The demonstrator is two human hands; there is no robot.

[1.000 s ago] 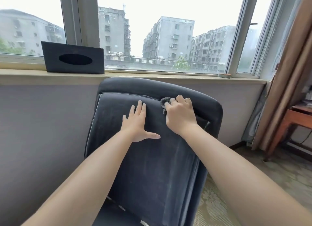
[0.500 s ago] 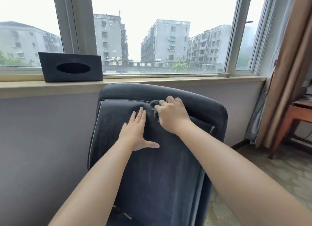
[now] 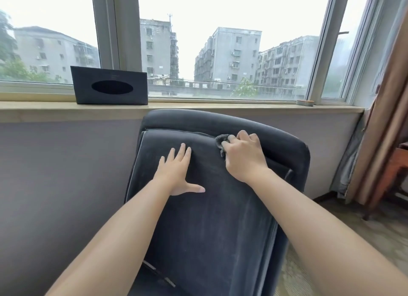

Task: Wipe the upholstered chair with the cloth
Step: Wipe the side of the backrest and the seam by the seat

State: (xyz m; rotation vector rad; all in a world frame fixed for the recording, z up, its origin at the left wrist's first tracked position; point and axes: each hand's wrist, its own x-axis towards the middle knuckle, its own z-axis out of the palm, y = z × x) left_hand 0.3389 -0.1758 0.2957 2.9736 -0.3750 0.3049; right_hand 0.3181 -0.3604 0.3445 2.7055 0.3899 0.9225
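Observation:
A dark blue-grey upholstered chair stands under the window, its backrest facing me. My right hand grips a small dark grey cloth and presses it against the upper right part of the back cushion, just below the padded top edge. Most of the cloth is hidden under the fingers. My left hand lies flat on the cushion to the left of it, fingers straight and thumb spread out.
A black tissue box sits on the windowsill above the chair's left side. A small round object lies at the sill's right end. Brown curtains and a wooden table stand to the right, on patterned carpet.
My right hand slid the cloth left along the top of the cushion, then back to the right. My left hand stayed flat in place.

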